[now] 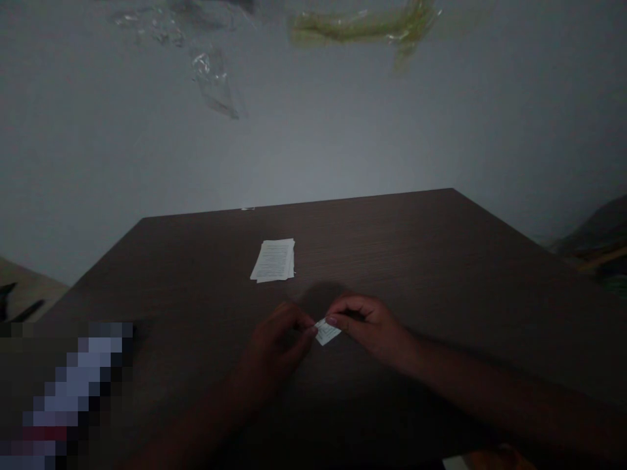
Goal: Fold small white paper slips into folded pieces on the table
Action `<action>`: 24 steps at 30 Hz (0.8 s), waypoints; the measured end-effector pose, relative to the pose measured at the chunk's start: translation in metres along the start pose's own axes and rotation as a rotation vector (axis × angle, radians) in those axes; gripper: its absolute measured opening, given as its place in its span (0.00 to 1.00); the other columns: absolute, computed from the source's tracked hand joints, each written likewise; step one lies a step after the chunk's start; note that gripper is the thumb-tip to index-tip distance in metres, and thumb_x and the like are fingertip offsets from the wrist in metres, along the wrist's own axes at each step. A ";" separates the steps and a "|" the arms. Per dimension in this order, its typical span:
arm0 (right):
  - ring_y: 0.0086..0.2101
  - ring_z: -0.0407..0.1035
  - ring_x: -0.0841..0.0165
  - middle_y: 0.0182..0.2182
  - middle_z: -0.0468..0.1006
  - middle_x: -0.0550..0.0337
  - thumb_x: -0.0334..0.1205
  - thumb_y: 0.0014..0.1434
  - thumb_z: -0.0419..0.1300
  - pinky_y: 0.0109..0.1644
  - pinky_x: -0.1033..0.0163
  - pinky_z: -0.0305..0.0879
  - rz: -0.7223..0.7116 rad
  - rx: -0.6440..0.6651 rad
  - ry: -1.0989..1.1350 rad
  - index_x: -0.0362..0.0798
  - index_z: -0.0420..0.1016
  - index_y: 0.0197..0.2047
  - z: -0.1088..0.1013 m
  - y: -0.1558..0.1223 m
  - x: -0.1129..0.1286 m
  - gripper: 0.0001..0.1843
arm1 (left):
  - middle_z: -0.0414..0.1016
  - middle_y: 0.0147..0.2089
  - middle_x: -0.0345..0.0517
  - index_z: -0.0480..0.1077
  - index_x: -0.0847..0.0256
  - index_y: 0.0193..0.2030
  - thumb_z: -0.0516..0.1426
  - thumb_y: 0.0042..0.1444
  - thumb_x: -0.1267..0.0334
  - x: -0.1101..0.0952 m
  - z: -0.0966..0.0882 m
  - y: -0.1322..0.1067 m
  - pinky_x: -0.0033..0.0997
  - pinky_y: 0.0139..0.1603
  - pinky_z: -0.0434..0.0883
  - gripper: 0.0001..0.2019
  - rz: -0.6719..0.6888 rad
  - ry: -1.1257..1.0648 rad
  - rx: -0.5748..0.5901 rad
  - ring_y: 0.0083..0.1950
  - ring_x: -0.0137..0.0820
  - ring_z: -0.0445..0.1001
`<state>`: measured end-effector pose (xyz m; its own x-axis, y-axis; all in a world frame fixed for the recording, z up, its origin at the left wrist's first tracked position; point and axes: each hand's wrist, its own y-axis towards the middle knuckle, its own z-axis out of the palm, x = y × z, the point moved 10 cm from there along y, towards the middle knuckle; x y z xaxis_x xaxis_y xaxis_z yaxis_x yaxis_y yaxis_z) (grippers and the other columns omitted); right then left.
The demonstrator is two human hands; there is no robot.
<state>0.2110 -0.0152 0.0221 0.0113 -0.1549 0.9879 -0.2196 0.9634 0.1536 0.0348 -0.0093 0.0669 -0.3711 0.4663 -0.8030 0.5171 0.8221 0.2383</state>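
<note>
A small piece of printed paper [327, 333], seemingly folded, is pinched between my two hands above the dark tabletop. My left hand [281, 336] grips its left corner between thumb and fingertips. From the upper right, my right hand [365, 320] pinches the same paper, its thumb lying over the edge. Beyond the hands, toward the back of the table, lies a stack of printed paper sheets [274, 260] with slightly uneven edges.
The dark wood table [382, 241] meets a pale wall [343, 143] at its far edge. A blurred-out, pixelated object [78, 385] occupies the left front. Clear tape [213, 81] and yellow tape [362, 27] stick to the wall. Something pale shows at the bottom edge.
</note>
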 end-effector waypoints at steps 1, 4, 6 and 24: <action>0.42 0.81 0.61 0.38 0.87 0.58 0.56 0.73 0.77 0.53 0.54 0.80 -0.005 0.002 0.007 0.54 0.90 0.41 0.000 0.000 0.000 0.15 | 0.83 0.39 0.43 0.78 0.53 0.39 0.63 0.74 0.59 0.000 0.000 0.000 0.38 0.46 0.80 0.09 -0.010 -0.011 0.004 0.40 0.38 0.81; 0.42 0.82 0.61 0.39 0.87 0.58 0.56 0.73 0.77 0.53 0.53 0.80 0.006 0.007 0.020 0.54 0.90 0.42 0.001 -0.001 -0.002 0.15 | 0.81 0.38 0.42 0.78 0.53 0.39 0.62 0.75 0.59 -0.001 0.001 0.000 0.37 0.46 0.79 0.10 -0.005 -0.025 0.015 0.39 0.38 0.80; 0.43 0.82 0.60 0.39 0.87 0.58 0.57 0.72 0.77 0.54 0.53 0.80 0.027 0.004 0.021 0.54 0.90 0.42 0.001 -0.001 -0.004 0.16 | 0.81 0.38 0.42 0.78 0.53 0.39 0.62 0.75 0.58 -0.001 0.002 0.000 0.37 0.45 0.79 0.10 0.009 -0.021 0.016 0.38 0.38 0.79; 0.42 0.82 0.61 0.38 0.87 0.59 0.58 0.72 0.78 0.53 0.53 0.80 0.049 0.005 0.015 0.53 0.90 0.41 0.002 -0.001 -0.008 0.17 | 0.85 0.43 0.45 0.78 0.53 0.42 0.63 0.75 0.56 0.005 0.006 0.000 0.40 0.50 0.81 0.09 -0.015 -0.037 0.029 0.44 0.41 0.83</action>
<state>0.2094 -0.0154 0.0140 0.0148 -0.1041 0.9945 -0.2247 0.9688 0.1048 0.0375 -0.0087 0.0596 -0.3508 0.4412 -0.8260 0.5339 0.8189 0.2106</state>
